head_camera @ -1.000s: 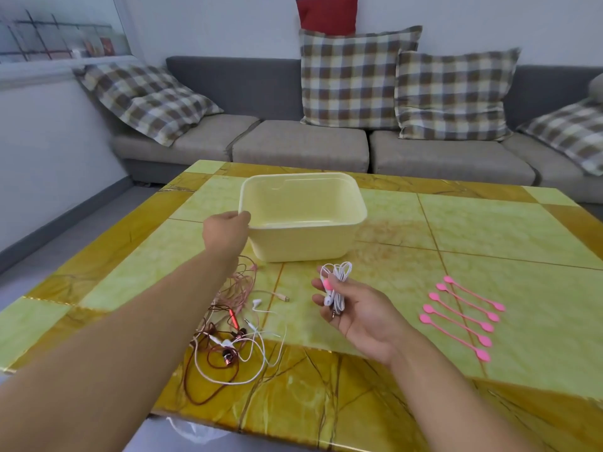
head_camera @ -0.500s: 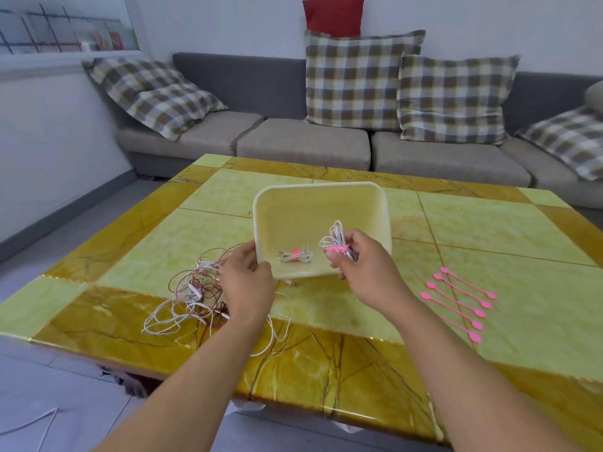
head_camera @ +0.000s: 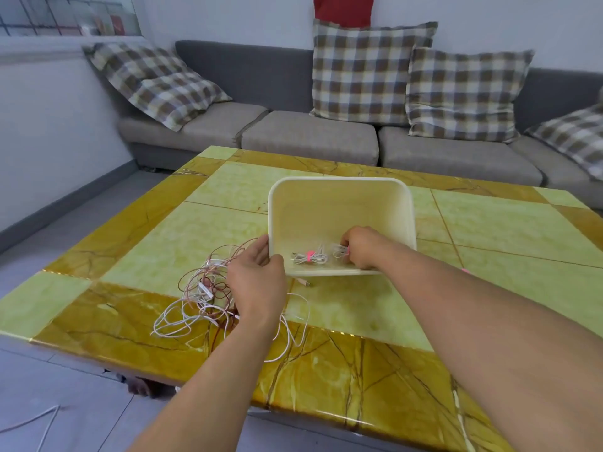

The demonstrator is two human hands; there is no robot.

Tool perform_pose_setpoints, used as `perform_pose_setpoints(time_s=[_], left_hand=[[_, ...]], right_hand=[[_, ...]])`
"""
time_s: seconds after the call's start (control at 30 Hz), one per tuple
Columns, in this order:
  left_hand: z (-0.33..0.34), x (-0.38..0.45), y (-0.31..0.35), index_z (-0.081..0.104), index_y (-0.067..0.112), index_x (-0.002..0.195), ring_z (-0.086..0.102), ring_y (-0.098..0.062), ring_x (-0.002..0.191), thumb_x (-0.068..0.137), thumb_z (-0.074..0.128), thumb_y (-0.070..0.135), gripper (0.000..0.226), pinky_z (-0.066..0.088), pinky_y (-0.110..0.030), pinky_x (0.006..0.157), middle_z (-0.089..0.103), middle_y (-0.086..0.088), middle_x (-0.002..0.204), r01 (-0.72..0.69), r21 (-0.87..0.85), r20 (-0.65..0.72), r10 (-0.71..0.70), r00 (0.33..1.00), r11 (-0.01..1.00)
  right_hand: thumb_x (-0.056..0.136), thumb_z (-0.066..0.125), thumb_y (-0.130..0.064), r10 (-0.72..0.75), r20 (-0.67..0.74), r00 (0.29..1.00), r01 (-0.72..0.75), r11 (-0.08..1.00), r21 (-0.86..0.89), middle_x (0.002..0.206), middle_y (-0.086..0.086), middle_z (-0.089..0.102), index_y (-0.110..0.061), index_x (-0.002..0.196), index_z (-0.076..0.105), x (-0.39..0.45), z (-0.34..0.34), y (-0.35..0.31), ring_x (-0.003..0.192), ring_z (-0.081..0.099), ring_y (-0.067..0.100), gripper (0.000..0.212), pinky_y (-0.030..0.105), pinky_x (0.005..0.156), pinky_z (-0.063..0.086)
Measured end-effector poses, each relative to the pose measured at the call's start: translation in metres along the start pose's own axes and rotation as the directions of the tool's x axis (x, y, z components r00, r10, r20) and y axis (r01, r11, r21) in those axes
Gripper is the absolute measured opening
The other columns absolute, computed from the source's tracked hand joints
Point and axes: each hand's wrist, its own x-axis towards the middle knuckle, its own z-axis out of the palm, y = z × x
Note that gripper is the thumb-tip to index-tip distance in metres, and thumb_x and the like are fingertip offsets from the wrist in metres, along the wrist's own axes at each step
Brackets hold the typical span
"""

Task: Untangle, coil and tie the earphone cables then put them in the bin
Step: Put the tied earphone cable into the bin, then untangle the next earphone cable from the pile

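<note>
We've got our left hand (head_camera: 257,275) on the near-left corner of the pale cream square plastic bin (head_camera: 341,197), fingers curled round its rim w/ the thumb just inside, and the bin is tipped toward us so we look straight into it. Our right hand (head_camera: 360,247) is down inside the bin at its near-right side, fingers curled round a small coiled white earphone cable w/ a pink tie (head_camera: 339,251); the coil sits at or just above the bin floor, can't tell if it's touching. Just beside it, to the left, a second coiled white earphone bundle cinched by a pink tie (head_camera: 309,257) lies on the bin floor, apart from our hand.

On the glossy yellow-and-green marbled table (head_camera: 182,236), the loose tangle of white, pink and dark red earphone cables (head_camera: 202,295) is spread left of the bin and partly under our left wrist, w/ a few loops running toward the near table edge. A small gold-ish plug end (head_camera: 301,282) lies on the table just in front of the bin.

Beyond the table: grey sofa (head_camera: 310,138) w/ brown-and-cream checked cushions (head_camera: 362,70).
</note>
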Motion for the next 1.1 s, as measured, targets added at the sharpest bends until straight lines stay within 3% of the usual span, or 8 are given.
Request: perform_pose_setpoints(time_s=[0.2,0.37,0.47,0.57,0.73,0.87,0.97,1.1], left_hand=[[0.007,0.009,0.002,0.071,0.019,0.123,0.075,-0.007,0.089,0.086,0.060,-0.004,0.046,0.063,-0.039,0.082,0.075,0.017,0.097,0.012,-0.035,-0.027,-0.013,1.000,0.999],[0.016,0.015,0.001,0.068,0.022,0.126,0.073,-0.009,0.099,0.091,0.057,0.002,0.042,0.060,-0.040,0.090,0.076,0.011,0.108,-0.020,-0.074,-0.023,0.018,1.000,0.997],[0.021,0.019,0.004,0.063,0.026,0.133,0.068,-0.009,0.109,0.099,0.056,0.013,0.037,0.056,-0.041,0.097,0.072,0.011,0.119,-0.047,-0.052,0.006,0.048,0.999,0.998],[0.024,0.023,0.008,0.059,0.026,0.139,0.064,-0.010,0.114,0.102,0.055,0.019,0.037,0.055,-0.041,0.099,0.067,0.012,0.124,-0.051,-0.050,0.047,0.054,0.997,0.997],[0.021,0.031,0.006,0.058,0.026,0.140,0.059,-0.013,0.124,0.100,0.058,0.020,0.041,0.051,-0.044,0.106,0.062,0.009,0.136,-0.004,-0.063,0.071,0.008,0.997,0.998],[0.008,0.030,0.002,0.063,0.026,0.130,0.064,-0.007,0.111,0.098,0.056,0.006,0.039,0.059,-0.039,0.092,0.062,0.016,0.123,-0.033,0.021,0.037,0.032,0.999,0.999],[-0.007,0.032,0.002,0.069,0.030,0.106,0.068,-0.009,0.091,0.096,0.057,0.002,0.032,0.057,-0.028,0.062,0.070,0.010,0.110,-0.066,0.059,0.020,0.065,0.998,0.996],[-0.033,0.035,0.004,0.071,0.027,0.096,0.070,-0.007,0.085,0.091,0.058,-0.004,0.034,0.055,-0.028,0.061,0.073,0.009,0.097,-0.123,0.093,-0.022,0.126,0.992,0.988]], right_hand=[[0.082,0.082,-0.018,-0.047,-0.058,0.997,0.045,0.998,-0.044,0.135,0.008,0.061,-0.019,0.130,0.066,0.012,-0.014,0.006,0.119,0.061,0.029,0.051,0.031,0.097,0.050],[0.095,0.059,-0.002,-0.083,-0.170,0.982,0.085,0.996,0.003,0.133,0.005,0.063,-0.021,0.127,0.068,-0.003,-0.041,0.009,0.119,0.060,0.024,0.038,0.031,0.094,0.048],[0.100,0.059,-0.026,-0.058,-0.266,0.962,0.098,0.985,0.143,0.112,-0.003,0.071,-0.025,0.108,0.073,-0.023,-0.048,0.005,0.100,0.064,0.020,0.016,0.033,0.082,0.052],[0.100,0.047,-0.059,-0.067,-0.265,0.962,0.126,0.970,0.210,0.076,-0.003,0.064,-0.018,0.083,0.065,-0.047,-0.043,-0.001,0.077,0.060,0.023,0.048,0.035,0.065,0.042],[0.102,0.048,-0.055,-0.124,-0.321,0.939,0.211,0.945,0.251,0.106,-0.004,0.074,-0.028,0.109,0.072,-0.056,-0.032,-0.002,0.105,0.061,0.023,0.037,0.040,0.099,0.043],[0.102,0.049,-0.051,-0.100,-0.372,0.923,0.198,0.951,0.237,0.109,-0.002,0.073,-0.027,0.111,0.072,-0.041,-0.037,-0.010,0.102,0.056,0.023,0.035,0.034,0.098,0.037],[0.101,0.056,-0.046,-0.082,-0.384,0.920,0.196,0.943,0.268,0.117,-0.002,0.070,-0.026,0.114,0.072,-0.028,-0.041,-0.014,0.110,0.054,0.023,0.028,0.035,0.099,0.038],[0.088,0.075,-0.034,-0.152,-0.645,0.749,0.364,0.908,0.209,0.109,-0.005,0.068,-0.026,0.109,0.073,-0.049,-0.023,-0.045,0.106,0.056,0.020,0.023,0.041,0.097,0.045]])
